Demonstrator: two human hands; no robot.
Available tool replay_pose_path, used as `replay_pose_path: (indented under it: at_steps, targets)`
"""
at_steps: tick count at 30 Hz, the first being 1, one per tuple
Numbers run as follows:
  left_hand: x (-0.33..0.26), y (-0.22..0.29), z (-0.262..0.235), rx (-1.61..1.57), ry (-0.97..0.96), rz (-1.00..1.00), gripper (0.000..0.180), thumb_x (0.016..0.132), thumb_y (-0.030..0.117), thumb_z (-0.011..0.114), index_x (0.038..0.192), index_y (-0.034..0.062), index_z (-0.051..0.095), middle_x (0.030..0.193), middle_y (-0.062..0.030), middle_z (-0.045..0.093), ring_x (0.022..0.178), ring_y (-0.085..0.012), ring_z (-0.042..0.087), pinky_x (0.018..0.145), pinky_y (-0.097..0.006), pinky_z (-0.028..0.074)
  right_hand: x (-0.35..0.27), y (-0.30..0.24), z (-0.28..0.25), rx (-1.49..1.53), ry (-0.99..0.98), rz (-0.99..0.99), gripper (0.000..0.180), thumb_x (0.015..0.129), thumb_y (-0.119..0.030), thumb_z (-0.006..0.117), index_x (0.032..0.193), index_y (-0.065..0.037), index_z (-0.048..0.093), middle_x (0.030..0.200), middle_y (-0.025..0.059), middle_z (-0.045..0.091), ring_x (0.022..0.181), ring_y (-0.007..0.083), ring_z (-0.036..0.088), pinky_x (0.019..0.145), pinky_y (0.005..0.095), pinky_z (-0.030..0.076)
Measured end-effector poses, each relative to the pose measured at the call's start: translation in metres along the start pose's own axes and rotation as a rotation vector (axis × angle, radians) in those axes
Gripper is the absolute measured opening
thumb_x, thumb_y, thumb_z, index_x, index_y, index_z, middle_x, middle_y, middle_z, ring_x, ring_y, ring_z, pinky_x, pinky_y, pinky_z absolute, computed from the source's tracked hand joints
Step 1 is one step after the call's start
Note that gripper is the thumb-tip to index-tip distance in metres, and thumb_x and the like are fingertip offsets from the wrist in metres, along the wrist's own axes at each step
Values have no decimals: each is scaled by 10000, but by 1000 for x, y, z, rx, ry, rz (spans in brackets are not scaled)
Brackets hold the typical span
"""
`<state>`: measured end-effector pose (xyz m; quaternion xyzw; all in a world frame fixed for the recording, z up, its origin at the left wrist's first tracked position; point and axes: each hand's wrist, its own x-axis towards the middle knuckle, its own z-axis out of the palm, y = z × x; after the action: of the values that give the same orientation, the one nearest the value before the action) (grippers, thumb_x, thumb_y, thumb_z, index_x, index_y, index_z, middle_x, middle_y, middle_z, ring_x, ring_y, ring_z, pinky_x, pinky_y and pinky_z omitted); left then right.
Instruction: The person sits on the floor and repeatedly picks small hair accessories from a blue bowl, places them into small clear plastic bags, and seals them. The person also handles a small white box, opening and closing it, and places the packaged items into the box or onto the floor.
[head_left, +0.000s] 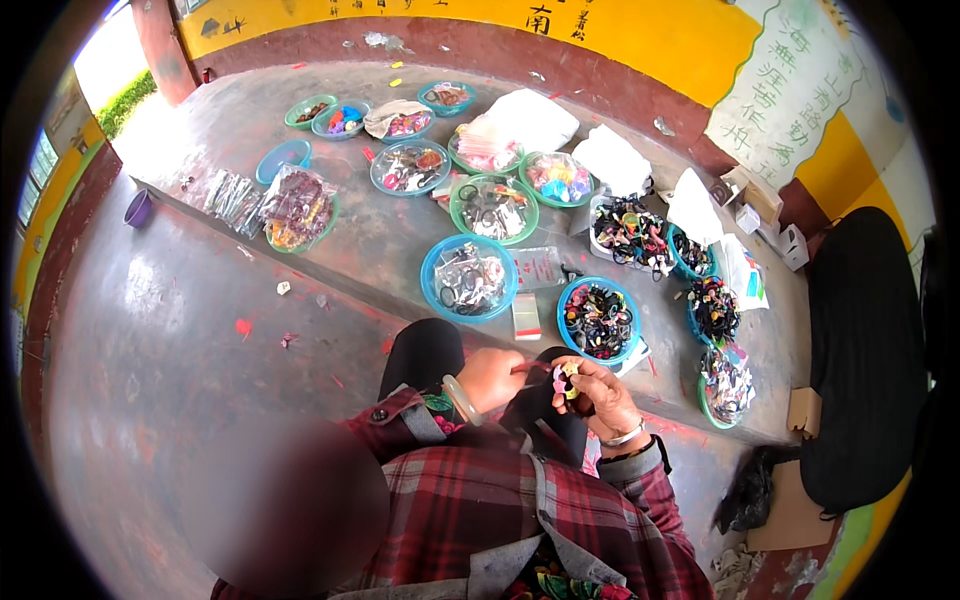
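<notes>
My right hand (612, 402) is closed, its thumb and fingers round a small bunch of hair ties (567, 381) with pink and yellow charms. Just left of it my left hand (486, 380), a pale bangle on the wrist, has its fingers curled in. A thin reddish strip shows at its fingertips toward the right hand; what it grips is not clear. Both hands are above my dark-trousered knees. Beyond the right hand stands a blue bowl (634, 345) full of dark hair ties with coloured charms. A flat white-and-red packet (526, 317) lies ahead of the hands.
On the raised floor ahead are a blue bowl (428, 290) of packaged pieces, a green bowl (455, 222) and several more. A white basket (598, 240) of hair ties is farther right. Clear packets (234, 204) lie at the left. A step edge (330, 282) crosses the floor.
</notes>
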<state>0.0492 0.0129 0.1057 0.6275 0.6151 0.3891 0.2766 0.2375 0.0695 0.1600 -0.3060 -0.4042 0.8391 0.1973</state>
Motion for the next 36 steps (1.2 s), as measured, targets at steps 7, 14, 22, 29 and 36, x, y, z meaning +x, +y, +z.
replay_pose_path:
  at_steps: [7,14,22,29,36]
  targets:
    - [0,-7,-2,-72,-104,-94,138,739,165,578,762,37,627,654,-167,583,618,-326,591,533,-376,445,6,30,-12,-69,109,-34,250,758,45,610,986,-29,535,826,11,557,634,74,496,554,195,393]
    - [-3,-17,5,-29,-85,-21,144,731,172,594,790,49,640,694,-161,604,660,-321,603,565,-375,465,2,28,-9,-641,189,-307,161,796,25,562,941,-9,623,809,20,581,686,76,530,603,196,437]
    - [-8,-13,12,44,-100,-18,165,743,202,596,778,51,651,705,-160,610,678,-334,605,584,-392,476,4,15,21,-1031,293,-430,118,709,-36,641,820,-25,601,762,78,609,724,198,605,649,290,468]
    - [-10,-16,19,16,-116,-20,187,751,218,588,766,38,639,702,-176,600,673,-351,594,583,-411,464,13,29,18,-1540,247,-884,166,648,-14,632,802,-58,590,758,95,578,708,293,571,622,362,470]
    - [-14,-11,20,-55,-98,26,195,769,214,571,753,27,622,686,-174,597,661,-350,592,572,-408,456,15,41,13,-1719,199,-869,159,664,-19,570,821,-37,555,783,111,536,733,281,550,638,358,463]
